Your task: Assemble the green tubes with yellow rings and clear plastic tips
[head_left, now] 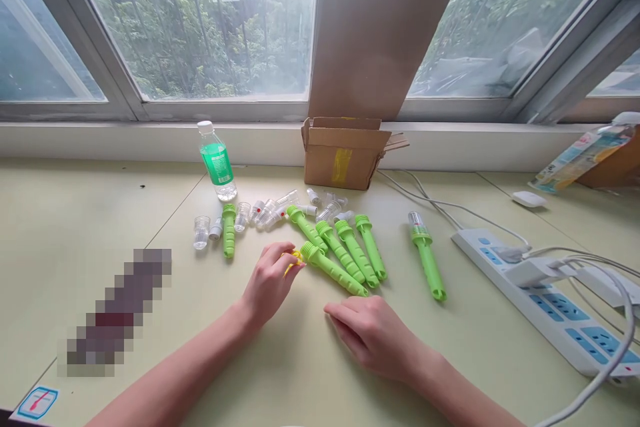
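My left hand (270, 280) pinches a small yellow cord-like piece (295, 258), partly hidden by the fingers. Beside it lies the nearest green ribbed tube (335, 270), its threaded end facing the hand. More green tubes (357, 253) are grouped behind that one, and another green tube (229, 230) stands apart on the left. My right hand (373, 333) rests on the table with its fingers curled together and nothing showing in them. Farther right is a green tube with a clear cap fitted (427, 257). Loose clear caps (201, 232) and small white cylinders (257, 208) lie behind the tubes.
A cardboard box (323, 160) and a green-labelled bottle (218, 163) stand toward the window. On the right, a white power strip (500, 273) carries plugs and cables (627, 320). Another bottle (583, 157) leans at the far right. A pixelated dark object (120, 313) lies left.
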`<state>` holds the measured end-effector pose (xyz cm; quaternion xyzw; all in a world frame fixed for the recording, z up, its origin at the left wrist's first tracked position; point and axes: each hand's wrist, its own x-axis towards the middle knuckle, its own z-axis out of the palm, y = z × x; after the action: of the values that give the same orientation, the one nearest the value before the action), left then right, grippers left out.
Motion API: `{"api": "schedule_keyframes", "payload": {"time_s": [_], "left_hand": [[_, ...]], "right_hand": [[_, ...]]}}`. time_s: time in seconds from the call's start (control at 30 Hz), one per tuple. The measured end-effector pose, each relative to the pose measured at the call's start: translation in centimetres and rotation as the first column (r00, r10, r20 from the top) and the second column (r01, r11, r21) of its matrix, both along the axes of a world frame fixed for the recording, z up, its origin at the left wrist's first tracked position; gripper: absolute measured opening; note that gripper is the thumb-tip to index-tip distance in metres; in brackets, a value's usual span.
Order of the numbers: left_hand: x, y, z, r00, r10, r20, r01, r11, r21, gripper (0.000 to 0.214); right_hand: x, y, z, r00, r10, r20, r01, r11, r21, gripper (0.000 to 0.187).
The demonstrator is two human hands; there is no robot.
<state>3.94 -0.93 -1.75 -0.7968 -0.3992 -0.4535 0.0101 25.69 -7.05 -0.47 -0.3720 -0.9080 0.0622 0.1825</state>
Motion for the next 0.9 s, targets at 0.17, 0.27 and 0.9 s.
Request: {"api": "schedule_keyframes", "payload": {"time_s": [0.17, 0.27, 0.9], "left_hand": [[0.02, -0.02, 0.37, 0.999, -0.018, -0.035, 0.019, 0.999, 0.032, 0.006], [-0.10, 0.01, 0.56, 0.997, 0.010, -0.075, -0.008, 1.000, 0.030, 0.014], [0.01, -0.16, 0.61, 0.972, 0.126, -0.197, -0.135, 0.990, -0.033, 0.019]], "right_hand": [[0.02, 0.02, -0.02, 0.995, -0.005, 0.095, 0.011, 0.997, -0.070, 0.017], [0.05, 0.03, -0.02, 0.995, -0.005, 0.101, 0.012, 0.997, -0.075, 0.017], [0.04, -0.05, 0.12, 0.992, -0.019, 0.123, 0.032, 0.994, -0.100, 0.017]]}}
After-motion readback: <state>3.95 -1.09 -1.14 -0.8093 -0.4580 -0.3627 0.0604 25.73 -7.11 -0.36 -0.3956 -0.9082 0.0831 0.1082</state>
